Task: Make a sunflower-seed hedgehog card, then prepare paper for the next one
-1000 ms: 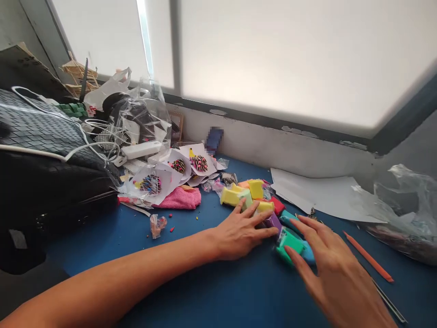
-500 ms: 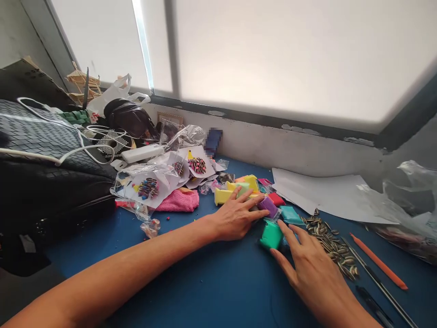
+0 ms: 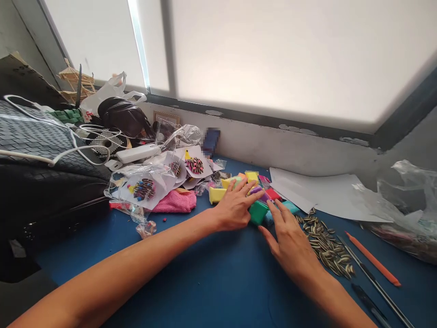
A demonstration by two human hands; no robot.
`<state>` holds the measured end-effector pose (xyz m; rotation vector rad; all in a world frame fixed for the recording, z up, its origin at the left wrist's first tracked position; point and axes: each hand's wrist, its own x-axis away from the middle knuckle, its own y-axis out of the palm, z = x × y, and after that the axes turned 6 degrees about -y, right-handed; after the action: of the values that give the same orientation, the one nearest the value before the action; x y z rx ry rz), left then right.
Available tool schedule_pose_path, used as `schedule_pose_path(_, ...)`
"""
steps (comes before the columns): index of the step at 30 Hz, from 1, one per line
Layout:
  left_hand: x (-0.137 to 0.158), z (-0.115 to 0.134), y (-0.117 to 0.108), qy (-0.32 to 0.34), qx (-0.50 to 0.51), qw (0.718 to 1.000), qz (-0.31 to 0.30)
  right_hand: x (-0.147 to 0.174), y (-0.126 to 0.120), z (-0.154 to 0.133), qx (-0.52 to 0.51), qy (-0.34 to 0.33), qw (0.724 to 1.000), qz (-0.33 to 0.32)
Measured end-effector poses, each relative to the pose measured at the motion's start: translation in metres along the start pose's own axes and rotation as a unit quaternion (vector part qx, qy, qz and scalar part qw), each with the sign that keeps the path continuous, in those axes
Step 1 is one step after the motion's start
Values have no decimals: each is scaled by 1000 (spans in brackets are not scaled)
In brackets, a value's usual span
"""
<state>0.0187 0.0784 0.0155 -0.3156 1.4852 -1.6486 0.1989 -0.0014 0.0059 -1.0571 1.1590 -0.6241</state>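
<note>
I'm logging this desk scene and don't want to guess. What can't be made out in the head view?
- Clay blocks: the left hand and right hand cover several, so no count.
- Object by the wall: blurred out.
- Plastic bag: cut off by the right edge, contents unclear.
- Black tools: run off the bottom edge.
- Black woven bag: cut off at the left.

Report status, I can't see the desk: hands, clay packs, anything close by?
Left hand flat on clay packs. Right hand touching green pack. Sunflower seeds just right of it.
</note>
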Motion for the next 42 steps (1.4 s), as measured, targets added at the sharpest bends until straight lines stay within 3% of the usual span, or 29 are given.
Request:
schedule_pose_path(4,11,16,2,78,-2,997,-7,21,-9,11,30,14,999,-10)
schedule_pose_path(8,10,22,7,11,-17,1000,-4,19,-7,34,81,69,994,-34)
schedule_pose_path(13,12,9,3,-71,-40,995,63,-3,-2,53,97,92,989,-68)
schedule_pose_path(16,19,1,3,-122,-52,991,16,-14,-1,52,75,68,992,-80)
schedule_pose_path(21,22,2,14,-73,-27,997,-14,-23,-2,49,36,41,995,-89)
schedule_pose_path(26,13,2,17,-42,13,999,-24,-30,-9,67,82,105,987,-94)
schedule_pose_path(31,15,1,11,-30,26,999,-16,-43,-14,87,147,153,966,-148)
schedule_pose_path(35,22,7,5,-83,6,996,-16,-58,-12,91,170,164,948,-212)
schedule_pose_path(38,26,10,5,-137,8,989,-59,-64,-9,91,176,179,933,-257)
schedule_pose_path(42,20,8,8,-119,23,989,-81,-67,-10,92,179,195,918,-295)
